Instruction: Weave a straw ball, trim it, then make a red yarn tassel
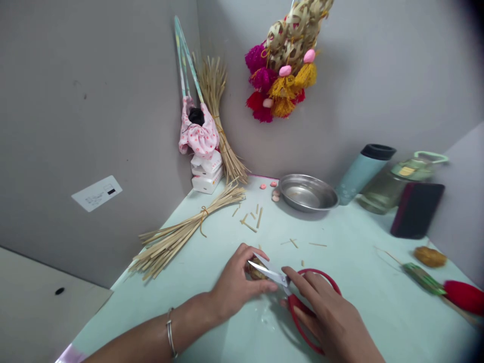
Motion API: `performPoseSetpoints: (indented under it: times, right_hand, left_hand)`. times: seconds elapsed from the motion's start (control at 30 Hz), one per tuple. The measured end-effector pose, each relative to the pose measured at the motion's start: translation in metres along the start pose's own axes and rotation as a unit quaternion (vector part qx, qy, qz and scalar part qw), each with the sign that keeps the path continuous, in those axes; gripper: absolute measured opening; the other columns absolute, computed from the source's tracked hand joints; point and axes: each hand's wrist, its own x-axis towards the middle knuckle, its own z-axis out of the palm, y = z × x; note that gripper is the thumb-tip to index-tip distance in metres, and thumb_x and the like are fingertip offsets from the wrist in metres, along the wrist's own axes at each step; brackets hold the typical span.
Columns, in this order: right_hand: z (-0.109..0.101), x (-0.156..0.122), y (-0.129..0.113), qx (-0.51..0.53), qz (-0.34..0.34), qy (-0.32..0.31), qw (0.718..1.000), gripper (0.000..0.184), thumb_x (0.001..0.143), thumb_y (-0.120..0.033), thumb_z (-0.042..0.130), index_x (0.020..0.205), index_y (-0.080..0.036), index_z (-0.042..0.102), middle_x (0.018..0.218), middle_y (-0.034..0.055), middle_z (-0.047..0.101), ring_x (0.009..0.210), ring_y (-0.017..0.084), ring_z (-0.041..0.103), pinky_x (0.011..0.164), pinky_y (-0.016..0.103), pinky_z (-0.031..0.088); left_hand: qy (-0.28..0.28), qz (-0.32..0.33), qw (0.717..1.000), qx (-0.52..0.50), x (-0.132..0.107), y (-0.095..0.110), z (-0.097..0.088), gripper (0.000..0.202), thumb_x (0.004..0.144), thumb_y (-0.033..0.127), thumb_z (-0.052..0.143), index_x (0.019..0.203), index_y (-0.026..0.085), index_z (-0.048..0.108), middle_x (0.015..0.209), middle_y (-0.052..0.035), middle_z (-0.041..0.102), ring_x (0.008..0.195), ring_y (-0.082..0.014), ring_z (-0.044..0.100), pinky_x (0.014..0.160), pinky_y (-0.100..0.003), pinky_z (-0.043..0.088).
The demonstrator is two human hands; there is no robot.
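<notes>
My left hand [244, 277] is closed around a small woven straw ball [257, 271], partly hidden by its fingers and by blades in front of it. Red-handled scissors [276, 276] are gripped in my right hand [321, 307], which wraps the loops. Their blades are parted and lie across the ball's near face; whether they touch it I cannot tell. Short cut bits of straw [259, 218] are scattered on the pale green tabletop [212, 322] beyond my hands.
A tied straw bundle [181, 234] lies left; another straw bundle [223, 136] leans in the corner beside a pink bag [198, 131]. Behind are a metal bowl [308, 204], a tumbler [363, 174], a green bottle [389, 186] and a phone [418, 209]. Woven balls with tassels [287, 65] hang above.
</notes>
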Motion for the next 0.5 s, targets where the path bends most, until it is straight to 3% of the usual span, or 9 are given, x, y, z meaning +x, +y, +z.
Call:
performPoseSetpoints:
  times: [0.13,0.2,0.3,0.4,0.5]
  right_hand:
    - [0.001,-0.001,-0.005,0.12,0.087,0.006,0.989,0.038,0.1,-0.044,0.038,0.13,-0.029,0.057,0.105,0.0077,0.07,0.083,0.021,0.07,0.062,0.027,0.054]
    - [-0.001,0.002,-0.008,0.233,0.172,0.008,0.957,0.039,0.092,-0.05,0.054,0.122,-0.027,0.063,0.1,0.0055,0.072,0.082,0.021,0.069,0.069,0.028,0.054]
    - [-0.006,0.012,-0.014,0.428,0.307,-0.006,0.85,0.047,0.078,-0.055,0.07,0.111,-0.021,0.067,0.077,0.0018,0.069,0.064,0.018,0.062,0.061,0.027,0.05]
    - [-0.011,0.022,-0.022,0.576,0.362,-0.001,0.733,0.055,0.07,-0.058,0.075,0.108,-0.019,0.065,0.076,0.0031,0.069,0.055,0.015,0.056,0.051,0.028,0.046]
    - [-0.014,0.028,-0.029,0.617,0.382,0.006,0.688,0.065,0.059,-0.056,0.084,0.109,-0.02,0.063,0.087,0.0072,0.072,0.063,0.019,0.063,0.057,0.032,0.051]
  left_hand:
    - [0.003,0.005,1.0,0.011,0.003,-0.001,-0.001,0.044,0.062,0.04,0.086,0.094,0.018,0.066,0.094,-0.0005,0.05,0.086,-0.016,0.053,0.079,-0.028,0.042]
    - [0.002,0.0,1.0,-0.008,0.003,-0.001,-0.001,0.05,0.061,0.04,0.086,0.099,0.018,0.063,0.095,-0.0013,0.053,0.088,-0.0172,0.054,0.081,-0.029,0.042]
    - [-0.001,-0.025,0.999,-0.041,0.002,-0.001,0.0,0.064,0.056,0.036,0.09,0.107,0.019,0.056,0.096,-0.0016,0.059,0.089,-0.0177,0.055,0.083,-0.03,0.042]
    - [-0.019,-0.009,1.0,-0.017,-0.001,-0.001,0.002,0.058,0.057,0.037,0.089,0.102,0.019,0.056,0.094,-0.0012,0.06,0.087,-0.017,0.054,0.082,-0.03,0.042]
    - [-0.047,0.038,0.997,0.037,-0.004,-0.002,0.004,0.052,0.06,0.039,0.088,0.101,0.02,0.063,0.097,-0.002,0.059,0.088,-0.0174,0.053,0.082,-0.03,0.041]
